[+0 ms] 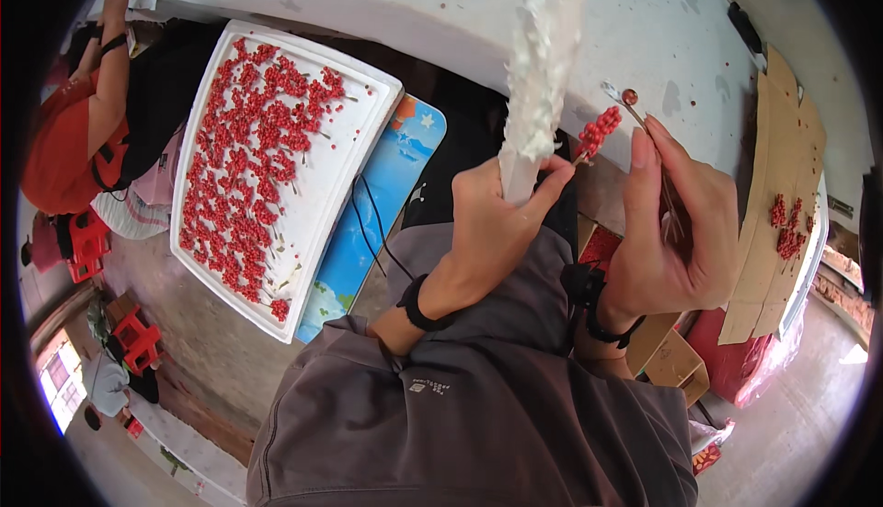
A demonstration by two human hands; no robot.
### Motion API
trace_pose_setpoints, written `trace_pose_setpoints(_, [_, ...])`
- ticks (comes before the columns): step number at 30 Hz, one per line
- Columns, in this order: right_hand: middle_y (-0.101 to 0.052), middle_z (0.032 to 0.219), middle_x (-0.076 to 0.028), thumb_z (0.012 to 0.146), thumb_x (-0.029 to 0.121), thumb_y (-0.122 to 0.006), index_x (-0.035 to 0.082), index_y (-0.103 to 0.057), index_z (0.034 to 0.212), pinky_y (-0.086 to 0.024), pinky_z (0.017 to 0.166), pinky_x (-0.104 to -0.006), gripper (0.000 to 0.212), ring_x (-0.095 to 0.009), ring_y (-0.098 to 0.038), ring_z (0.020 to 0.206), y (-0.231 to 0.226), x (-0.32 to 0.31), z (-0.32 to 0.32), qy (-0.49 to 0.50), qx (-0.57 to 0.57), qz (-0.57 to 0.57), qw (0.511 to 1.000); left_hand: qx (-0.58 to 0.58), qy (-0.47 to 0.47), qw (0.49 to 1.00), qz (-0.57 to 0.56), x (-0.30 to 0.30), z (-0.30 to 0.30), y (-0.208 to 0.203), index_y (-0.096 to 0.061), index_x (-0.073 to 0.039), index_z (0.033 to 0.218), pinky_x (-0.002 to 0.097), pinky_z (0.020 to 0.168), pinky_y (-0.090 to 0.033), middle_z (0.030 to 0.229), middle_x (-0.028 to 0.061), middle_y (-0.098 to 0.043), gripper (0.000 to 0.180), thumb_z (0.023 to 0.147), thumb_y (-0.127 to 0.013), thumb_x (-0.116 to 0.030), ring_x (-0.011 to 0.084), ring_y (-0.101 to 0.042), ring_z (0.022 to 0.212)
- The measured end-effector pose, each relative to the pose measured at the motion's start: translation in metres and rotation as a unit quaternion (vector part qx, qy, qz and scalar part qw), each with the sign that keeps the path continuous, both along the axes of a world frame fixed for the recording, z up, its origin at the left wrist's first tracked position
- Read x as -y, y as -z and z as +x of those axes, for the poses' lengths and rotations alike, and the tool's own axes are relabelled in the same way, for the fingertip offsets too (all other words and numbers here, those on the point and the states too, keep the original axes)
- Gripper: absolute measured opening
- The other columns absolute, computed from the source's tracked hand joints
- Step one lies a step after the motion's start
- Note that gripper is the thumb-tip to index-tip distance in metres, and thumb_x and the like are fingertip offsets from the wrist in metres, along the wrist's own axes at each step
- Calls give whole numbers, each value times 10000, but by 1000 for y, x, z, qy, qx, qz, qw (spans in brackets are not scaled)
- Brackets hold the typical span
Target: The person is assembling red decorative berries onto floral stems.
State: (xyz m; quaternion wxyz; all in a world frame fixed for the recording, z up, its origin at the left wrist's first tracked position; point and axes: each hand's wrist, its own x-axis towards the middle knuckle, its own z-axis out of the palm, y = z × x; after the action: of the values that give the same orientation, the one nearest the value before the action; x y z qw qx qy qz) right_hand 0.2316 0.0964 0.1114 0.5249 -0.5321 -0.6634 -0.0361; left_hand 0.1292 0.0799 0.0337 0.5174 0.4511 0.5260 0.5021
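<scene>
My left hand point(492, 231) is closed round the base of a long white strip point(543, 56) whose upper part is coated with rough, whitish, flaky stuff. Between its thumb and fingertip it also pinches the short stem of a red berry cluster point(600, 130). Just to the right, my right hand point(681, 231) is closed on thin wire-like stems, its thumb and forefinger pinching them near the top. A shiny brown-red ball point(629, 97) sits near their upper end, close to the berry cluster but apart from it. The lower stems run partly behind the fingers.
To the left, a white foam tray point(354, 171) bears many red berry clusters, over a blue patterned board point(418, 139). A white-covered table point(386, 1) stretches ahead. At right, cardboard point(763, 204) lies beside more berry clusters point(789, 236). A person in orange point(69, 139) sits far left, near red stools point(138, 337).
</scene>
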Motion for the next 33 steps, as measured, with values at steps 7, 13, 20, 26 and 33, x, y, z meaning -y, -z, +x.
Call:
trace_pose_setpoints(7, [-659,738,-92,673,-126,-771,-48,-715,916,-375,476,-198,262,-96,-536,554,2,-4,-1,16,-6,3,1000,-89,0,994,57,11,1,12,-695,3,885,263,529,-435,652,51,-633,116,796,-731,-63,85,-585,590])
trace_pose_setpoints(13, [-663,738,-99,646,-140,-785,-54,-715,901,-374,447,-199,278,-96,-541,528,-4,-1,1,44,7,16,999,-143,9,987,72,12,-4,18,-665,16,897,306,579,-474,786,119,-657,123,796,-705,-41,224,-635,663])
trace_pose_setpoints(20, [-664,741,-90,650,-142,-778,-30,-724,903,-374,448,-194,281,-84,-540,527,-2,-6,0,45,11,-2,999,-211,-2,973,95,9,-12,17,-633,29,918,360,641,-514,929,149,-645,158,764,-667,26,345,-639,766])
trace_pose_setpoints(26, [-652,721,-76,681,-126,-766,-25,-727,913,-362,465,-196,256,-77,-529,545,-2,-5,-3,31,4,-8,999,-229,-29,967,109,7,-15,16,-635,19,930,350,633,-506,890,143,-643,168,767,-670,27,342,-637,750])
trace_pose_setpoints(33, [-655,725,-86,674,-127,-772,-30,-722,913,-367,456,-195,263,-79,-522,519,-9,4,2,57,11,-19,998,-210,-8,973,98,5,-17,19,-643,25,932,338,606,-501,879,137,-647,159,775,-671,21,329,-634,728])
